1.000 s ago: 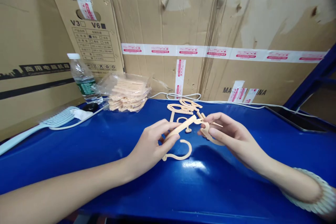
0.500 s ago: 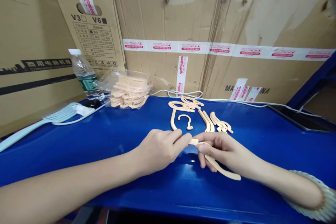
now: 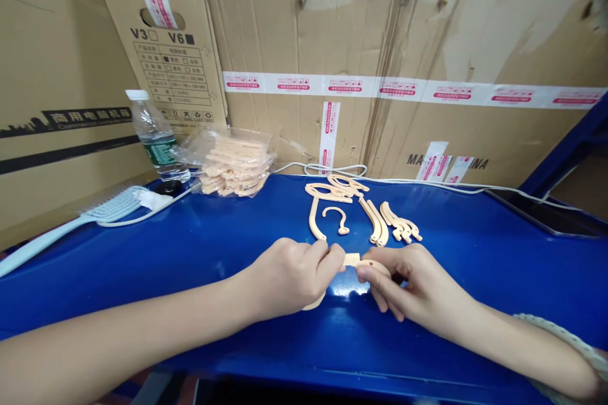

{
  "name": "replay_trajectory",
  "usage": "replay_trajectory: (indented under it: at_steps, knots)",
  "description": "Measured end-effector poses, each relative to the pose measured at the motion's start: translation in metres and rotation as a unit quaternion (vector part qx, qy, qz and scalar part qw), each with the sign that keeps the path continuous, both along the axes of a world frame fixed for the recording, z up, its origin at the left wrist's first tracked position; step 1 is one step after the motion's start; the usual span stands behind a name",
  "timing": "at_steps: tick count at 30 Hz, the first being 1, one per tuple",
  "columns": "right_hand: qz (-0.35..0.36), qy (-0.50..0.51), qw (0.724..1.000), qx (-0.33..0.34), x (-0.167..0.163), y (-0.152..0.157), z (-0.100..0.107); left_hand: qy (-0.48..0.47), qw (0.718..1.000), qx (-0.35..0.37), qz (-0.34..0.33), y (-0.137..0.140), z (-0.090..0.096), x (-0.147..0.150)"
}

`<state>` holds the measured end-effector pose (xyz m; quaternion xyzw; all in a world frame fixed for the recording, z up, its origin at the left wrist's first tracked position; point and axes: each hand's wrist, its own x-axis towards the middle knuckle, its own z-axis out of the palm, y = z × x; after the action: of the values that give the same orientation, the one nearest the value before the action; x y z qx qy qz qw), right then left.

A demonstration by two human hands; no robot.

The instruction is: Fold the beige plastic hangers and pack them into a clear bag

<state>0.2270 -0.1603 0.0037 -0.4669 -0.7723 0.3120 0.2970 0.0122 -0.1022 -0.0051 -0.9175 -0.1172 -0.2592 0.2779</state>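
Observation:
My left hand (image 3: 292, 278) is closed around a beige plastic hanger piece (image 3: 351, 259); its squared end sticks out past the fingertips, and a rounded part shows below the hand. My right hand (image 3: 415, 281) pinches a curved hanger arm (image 3: 373, 264) with a small dark hole near its tip. The two ends meet or nearly meet between my hands; whether they are joined I cannot tell. Just beyond them lie a loose hanger hook (image 3: 341, 221), a single curved arm (image 3: 314, 218), a pair of curved arms (image 3: 376, 221) and several smaller hooked pieces (image 3: 401, 224).
Looped hanger parts (image 3: 327, 191) lie farther back on the blue table (image 3: 228, 342). At the left are a clear bag of beige pieces (image 3: 232, 164), a water bottle (image 3: 159, 142) and a light blue hairbrush (image 3: 104, 205). A white cable (image 3: 427, 183) runs along the cardboard; a dark tablet-like object (image 3: 541, 212) lies right.
My right hand has turned the curved arm, so its long tail no longer shows below the fingers. My left hand has hardly moved, and a rounded part now shows beneath it.

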Motion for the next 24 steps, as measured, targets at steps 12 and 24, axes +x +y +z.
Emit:
replay_trajectory:
  at_steps: [12,24]
  knots:
    - [0.001,-0.050,0.980,0.194,0.010,0.007,0.002,-0.131,0.892,-0.429,0.042,0.015,-0.001,0.002]
    - [-0.118,-0.176,0.914,0.347,0.104,0.060,0.032,-0.258,0.660,-0.703,0.052,0.025,0.012,-0.001]
